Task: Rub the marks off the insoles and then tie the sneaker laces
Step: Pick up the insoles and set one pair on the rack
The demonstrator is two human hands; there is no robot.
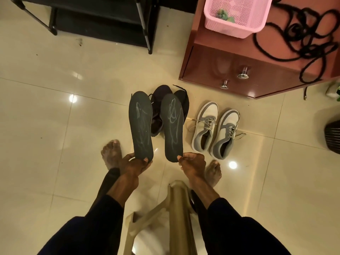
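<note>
**A:** Where are the hands?

**B:** At six o'clock, nearest me; the left hand (135, 165) pinches the heel end of the left insole (141, 124); the right hand (193, 162) pinches the heel of the right insole (172, 127).

**A:** Which way do they lie?

**B:** Each long axis runs from its hand toward twelve o'clock, scribbled face up; both hands are occupied, so I judge one must let go to rub; the pale sneakers (206, 124) sit at two o'clock on the floor (55, 126), laces loose.
</note>
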